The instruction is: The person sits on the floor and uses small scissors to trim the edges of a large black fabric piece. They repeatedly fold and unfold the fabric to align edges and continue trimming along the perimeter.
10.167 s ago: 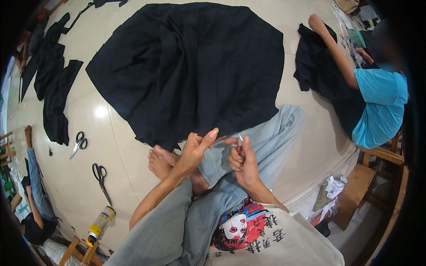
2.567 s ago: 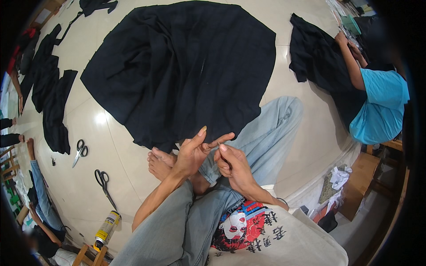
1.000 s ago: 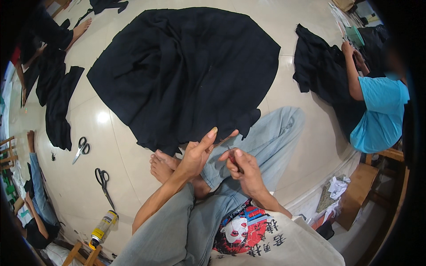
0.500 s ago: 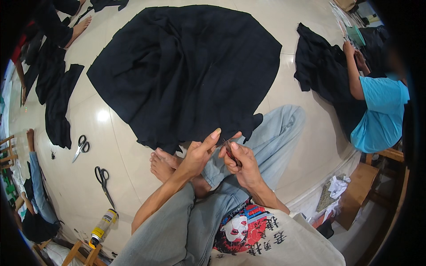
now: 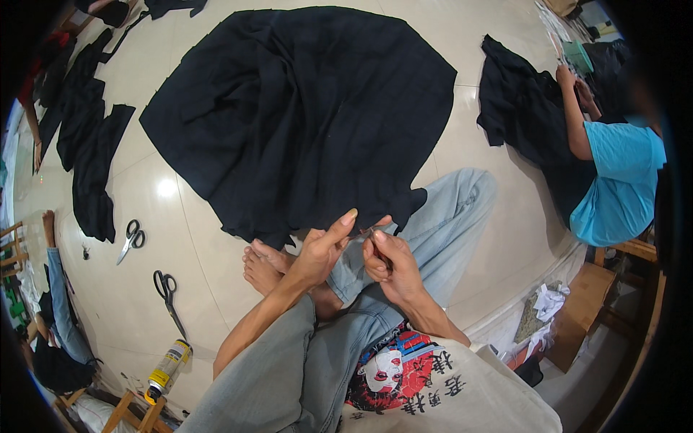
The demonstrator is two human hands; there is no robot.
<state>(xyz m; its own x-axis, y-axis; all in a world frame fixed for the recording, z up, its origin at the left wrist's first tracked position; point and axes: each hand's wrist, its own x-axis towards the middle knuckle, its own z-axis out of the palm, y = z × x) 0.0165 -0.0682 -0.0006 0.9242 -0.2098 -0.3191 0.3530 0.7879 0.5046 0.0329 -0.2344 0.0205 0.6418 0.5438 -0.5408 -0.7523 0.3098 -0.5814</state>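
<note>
Large black cloth [image 5: 303, 123] spread on the tiled floor [image 5: 191, 281], folds running down its middle, near edge by the person's bare feet [image 5: 261, 265] and faded blue jeans [image 5: 455, 209]. Left hand [image 5: 321, 252] is at that near edge: thumb up over the cloth, one fingertip showing past it to the right, other fingers partly hidden. Can't tell if they pinch the edge. Right hand [image 5: 390, 261] just beside it, fingers curled narrow around a small hand tool [image 5: 372, 233], mostly hidden in the grip, exact type unclear. Its tip points up toward the left fingers; contact with the cloth can't be told.

Left of the cloth, on the floor: silver-bladed scissors [image 5: 125, 252] with dark handles, then black-handled shears [image 5: 175, 315] nearer the person, blade end by a can with a yellow label [image 5: 170, 365]; upright or lying, can't tell. Farther left, more black cloth pieces [image 5: 92, 180], narrow and bunched.

Right side: co-worker in a bright blue T-shirt [image 5: 617, 180], both hands out in front, a second black cloth [image 5: 512, 101] beside them. Below that, a brown cardboard piece [image 5: 583, 314] next to crumpled white material [image 5: 550, 302]. Person wears a cream printed T-shirt [image 5: 473, 400].
</note>
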